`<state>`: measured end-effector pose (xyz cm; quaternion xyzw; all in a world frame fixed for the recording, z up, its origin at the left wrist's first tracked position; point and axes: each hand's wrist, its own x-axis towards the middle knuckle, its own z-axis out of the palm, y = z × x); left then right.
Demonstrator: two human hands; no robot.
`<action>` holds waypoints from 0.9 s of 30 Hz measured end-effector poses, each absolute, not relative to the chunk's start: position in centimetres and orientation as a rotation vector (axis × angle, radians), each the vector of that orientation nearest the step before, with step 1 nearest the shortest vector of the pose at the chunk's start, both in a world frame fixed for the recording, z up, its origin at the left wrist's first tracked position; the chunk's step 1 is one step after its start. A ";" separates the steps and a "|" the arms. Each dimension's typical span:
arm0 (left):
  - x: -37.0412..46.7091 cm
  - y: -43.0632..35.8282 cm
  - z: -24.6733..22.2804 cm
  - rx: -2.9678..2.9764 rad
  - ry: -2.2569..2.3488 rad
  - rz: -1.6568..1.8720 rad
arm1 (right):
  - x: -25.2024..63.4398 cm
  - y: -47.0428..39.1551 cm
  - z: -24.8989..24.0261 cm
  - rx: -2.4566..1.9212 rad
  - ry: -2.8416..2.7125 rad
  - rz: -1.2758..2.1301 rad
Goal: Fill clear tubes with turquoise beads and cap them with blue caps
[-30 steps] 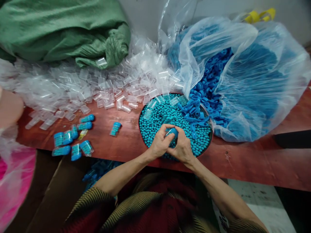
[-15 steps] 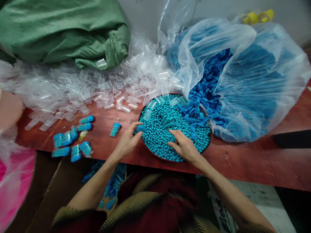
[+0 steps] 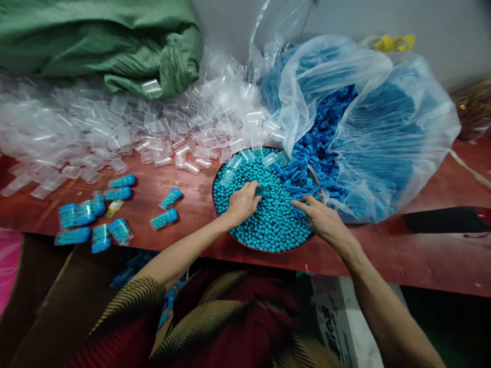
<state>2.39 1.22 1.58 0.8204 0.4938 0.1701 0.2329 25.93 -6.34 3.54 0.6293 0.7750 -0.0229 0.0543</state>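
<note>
My left hand [image 3: 244,202] is over a round tray [image 3: 214,197] full of small turquoise beads [image 3: 276,225]. Its thumb and fingers close around a clear plastic tube [image 3: 261,190], partly hidden by the hand. At the tray's right side, my right hand [image 3: 320,214] reaches with stretched fingers to the blue plastic caps [image 3: 303,176] lying on the beads. Nothing shows clearly between those fingers. Left of the tray, two capped tubes of beads [image 3: 164,219] lie close together on the red table [image 3: 195,209].
Several more filled tubes [image 3: 102,237] lie further left. Loose clear tubes [image 3: 184,153] are heaped along the back, beside a green sack [image 3: 153,46]. A translucent bag [image 3: 387,148] of blue caps spills toward the tray. A dark object [image 3: 441,220] lies at the right.
My left hand has put a capped tube on the table and moved right to a clear tube in the beads. My right hand has shifted right to the caps. The view has turned slightly right.
</note>
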 end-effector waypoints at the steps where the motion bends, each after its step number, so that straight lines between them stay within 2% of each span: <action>1: 2.8 1.4 1.2 2.259 1.376 0.445 | 25.7 -6.3 3.3 1.867 2.309 -0.062; 7: 3.6 1.4 0.4 2.256 1.488 0.358 | 24.0 -5.1 2.4 1.856 2.221 -0.039; 13: 4.3 1.4 0.6 2.326 1.511 0.269 | 24.1 -4.2 3.4 2.175 2.023 -0.307; 17: 4.5 1.2 0.6 2.345 1.496 0.220 | 22.8 -2.8 3.1 2.397 1.707 -0.242; 27: 3.3 1.7 0.5 2.144 1.298 0.457 | 20.9 -3.4 2.4 2.111 2.086 -0.068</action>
